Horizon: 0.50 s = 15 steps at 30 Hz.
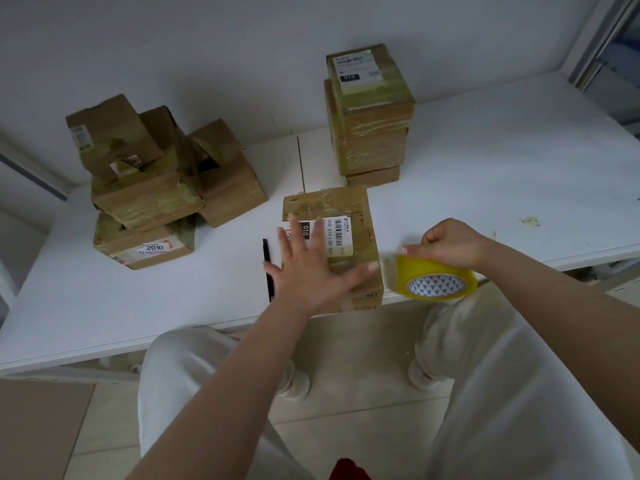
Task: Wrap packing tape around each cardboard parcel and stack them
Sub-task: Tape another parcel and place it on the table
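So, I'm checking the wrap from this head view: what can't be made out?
- Brown cardboard parcel: left hand covers part of its top; underside unseen.
- Yellow tape roll: right hand hides its far side.
- Loose pile of boxes: labels blurred.

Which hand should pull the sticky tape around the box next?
The right hand, probably. It already grips the yellow tape roll just right of the parcel, with a strip stretched to the box. The left hand lies flat on top, steadying the parcel.

The person wears loose white trousers (194,375), both forearms bare, with no sleeves showing.
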Each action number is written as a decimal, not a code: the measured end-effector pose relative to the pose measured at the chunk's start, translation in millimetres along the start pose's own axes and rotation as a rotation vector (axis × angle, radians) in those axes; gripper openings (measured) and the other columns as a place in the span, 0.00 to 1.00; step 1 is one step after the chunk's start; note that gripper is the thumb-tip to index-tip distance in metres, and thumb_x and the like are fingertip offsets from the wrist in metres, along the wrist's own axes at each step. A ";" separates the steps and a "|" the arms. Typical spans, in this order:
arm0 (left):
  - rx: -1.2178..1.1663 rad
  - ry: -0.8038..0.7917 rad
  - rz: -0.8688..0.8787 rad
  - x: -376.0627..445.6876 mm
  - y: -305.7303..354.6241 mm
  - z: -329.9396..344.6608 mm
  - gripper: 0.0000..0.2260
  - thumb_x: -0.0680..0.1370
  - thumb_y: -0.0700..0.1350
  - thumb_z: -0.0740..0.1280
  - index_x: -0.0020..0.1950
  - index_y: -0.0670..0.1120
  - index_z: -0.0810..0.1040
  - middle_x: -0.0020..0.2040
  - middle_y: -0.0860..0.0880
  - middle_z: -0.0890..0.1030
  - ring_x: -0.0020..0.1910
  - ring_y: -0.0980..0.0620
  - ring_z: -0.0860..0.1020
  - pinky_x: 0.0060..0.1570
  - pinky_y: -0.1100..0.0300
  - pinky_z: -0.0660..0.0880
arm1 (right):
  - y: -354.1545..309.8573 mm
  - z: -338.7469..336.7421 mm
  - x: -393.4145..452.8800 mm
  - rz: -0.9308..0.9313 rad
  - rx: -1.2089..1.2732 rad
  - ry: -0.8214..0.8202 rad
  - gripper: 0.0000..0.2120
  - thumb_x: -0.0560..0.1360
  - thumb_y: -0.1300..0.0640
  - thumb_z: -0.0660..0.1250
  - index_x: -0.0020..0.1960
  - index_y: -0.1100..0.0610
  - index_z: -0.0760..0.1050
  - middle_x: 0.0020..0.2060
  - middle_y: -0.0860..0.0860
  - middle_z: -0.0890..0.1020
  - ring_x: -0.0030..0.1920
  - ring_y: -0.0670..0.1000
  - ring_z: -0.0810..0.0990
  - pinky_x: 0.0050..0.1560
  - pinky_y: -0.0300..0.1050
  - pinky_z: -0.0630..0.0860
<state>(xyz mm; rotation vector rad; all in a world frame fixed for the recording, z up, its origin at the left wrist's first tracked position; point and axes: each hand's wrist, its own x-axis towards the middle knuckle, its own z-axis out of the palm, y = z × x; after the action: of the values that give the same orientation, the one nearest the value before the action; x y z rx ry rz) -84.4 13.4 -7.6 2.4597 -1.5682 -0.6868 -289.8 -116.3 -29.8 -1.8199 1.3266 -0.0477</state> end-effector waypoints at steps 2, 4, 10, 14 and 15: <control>0.172 -0.043 -0.005 -1.1 20.6 14.9 0.57 0.58 0.83 0.49 0.77 0.54 0.31 0.76 0.47 0.27 0.74 0.39 0.29 0.66 0.26 0.39 | 1.4 1.6 0.5 -0.002 -0.011 0.007 0.25 0.69 0.37 0.71 0.36 0.60 0.80 0.34 0.53 0.80 0.36 0.52 0.79 0.37 0.42 0.72; 0.294 -0.081 -0.044 1.1 26.5 28.4 0.58 0.60 0.83 0.48 0.76 0.52 0.28 0.75 0.44 0.27 0.73 0.37 0.28 0.65 0.24 0.41 | 3.0 3.5 0.2 -0.008 -0.007 0.013 0.27 0.68 0.36 0.71 0.35 0.63 0.77 0.31 0.55 0.75 0.34 0.52 0.75 0.37 0.43 0.70; 0.299 -0.064 -0.055 5.1 23.1 29.1 0.53 0.68 0.77 0.55 0.76 0.50 0.29 0.77 0.43 0.29 0.74 0.35 0.29 0.64 0.23 0.43 | -4.1 -1.8 -6.2 -0.035 0.057 0.000 0.26 0.69 0.37 0.72 0.37 0.62 0.80 0.33 0.55 0.78 0.35 0.51 0.78 0.37 0.42 0.72; 0.107 -0.012 -0.002 2.6 2.7 16.6 0.52 0.68 0.75 0.60 0.77 0.55 0.31 0.78 0.49 0.31 0.76 0.41 0.31 0.66 0.25 0.41 | -27.2 -16.2 -12.2 -0.121 0.148 -0.012 0.23 0.68 0.39 0.73 0.38 0.61 0.82 0.33 0.53 0.80 0.36 0.51 0.80 0.37 0.41 0.74; 0.014 -0.006 0.017 2.0 -2.6 12.1 0.52 0.68 0.75 0.62 0.77 0.57 0.33 0.78 0.51 0.33 0.77 0.44 0.32 0.68 0.26 0.41 | -36.2 -21.1 -14.4 -0.149 0.161 -0.022 0.23 0.67 0.38 0.73 0.37 0.60 0.82 0.32 0.53 0.80 0.36 0.51 0.80 0.38 0.41 0.74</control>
<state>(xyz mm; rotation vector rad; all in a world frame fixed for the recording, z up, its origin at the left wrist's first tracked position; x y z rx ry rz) -87.0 14.2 -19.8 2.4540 -1.5996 -0.6836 -278.8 -115.4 13.1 -1.7738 1.1362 -0.2078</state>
